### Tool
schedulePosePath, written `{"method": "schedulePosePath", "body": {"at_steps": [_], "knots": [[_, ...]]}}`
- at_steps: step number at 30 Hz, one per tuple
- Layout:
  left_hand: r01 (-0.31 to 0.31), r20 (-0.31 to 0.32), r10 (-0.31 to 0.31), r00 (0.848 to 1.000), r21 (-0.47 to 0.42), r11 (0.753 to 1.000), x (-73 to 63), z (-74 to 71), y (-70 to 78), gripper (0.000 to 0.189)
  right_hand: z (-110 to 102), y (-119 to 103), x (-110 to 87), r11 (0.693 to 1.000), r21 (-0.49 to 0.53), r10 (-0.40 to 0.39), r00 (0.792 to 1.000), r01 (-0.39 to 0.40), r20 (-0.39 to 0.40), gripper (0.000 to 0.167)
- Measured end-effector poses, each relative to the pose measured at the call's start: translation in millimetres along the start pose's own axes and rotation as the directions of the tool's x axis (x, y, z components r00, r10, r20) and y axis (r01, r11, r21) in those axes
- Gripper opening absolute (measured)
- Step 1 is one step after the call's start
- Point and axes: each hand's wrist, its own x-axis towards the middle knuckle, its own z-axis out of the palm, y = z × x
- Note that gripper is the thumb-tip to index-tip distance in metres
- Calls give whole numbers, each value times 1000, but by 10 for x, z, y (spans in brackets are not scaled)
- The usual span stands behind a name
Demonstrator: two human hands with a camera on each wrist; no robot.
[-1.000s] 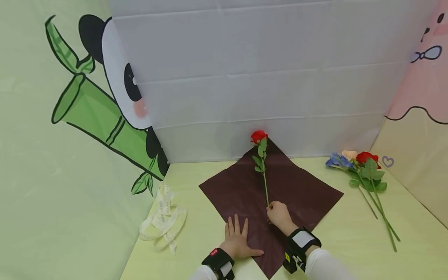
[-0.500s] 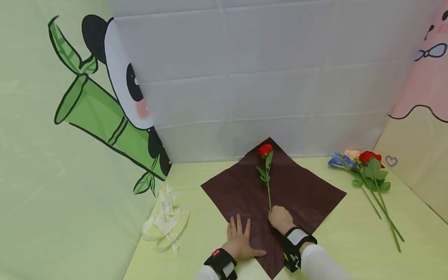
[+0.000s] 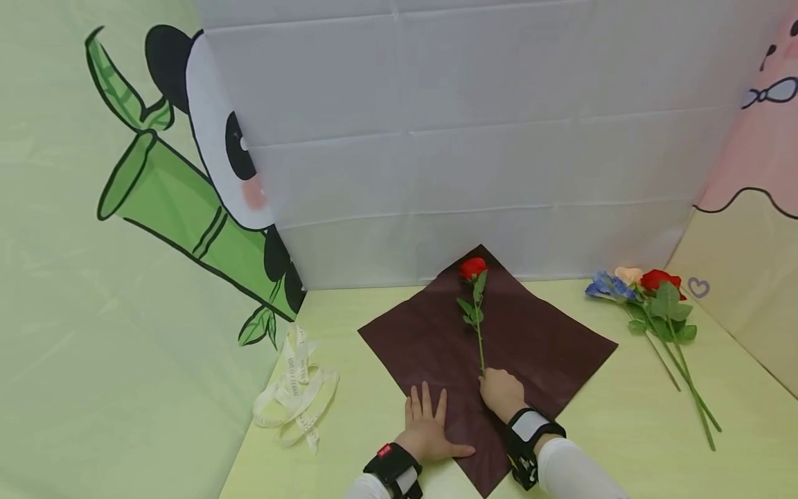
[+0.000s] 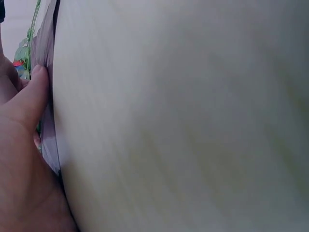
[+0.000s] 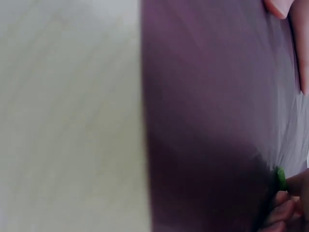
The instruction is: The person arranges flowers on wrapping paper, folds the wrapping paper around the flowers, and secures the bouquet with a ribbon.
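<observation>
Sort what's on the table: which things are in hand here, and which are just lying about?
In hand:
rose, stem end held by the right hand
wrapping sheet, pressed flat by the left hand

Lying about:
ribbon, left of the sheet
flower bunch, right of the sheet

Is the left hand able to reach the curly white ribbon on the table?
Probably yes. The left hand lies flat on the dark purple wrapping sheet; the curly white ribbon sits to its left, with only bare table between.
</observation>
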Motion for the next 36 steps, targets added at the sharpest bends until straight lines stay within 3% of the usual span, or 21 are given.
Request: {"method": "schedulePosePath", "body": {"at_steps": [26, 31, 36], "knots": [[7, 38, -6, 999, -21, 1000, 54, 6, -12, 114, -80, 117, -15, 997, 80, 2, 999, -5, 33, 31], [1, 36, 0, 999, -32, 999, 44, 3, -7, 114, -225, 499, 13, 994, 99, 41, 999, -40, -7, 33], [6, 9, -6, 1000, -21, 1000, 39, 18, -23, 115, -500, 1114, -38, 998, 18, 62, 989, -60, -137, 37]]}}
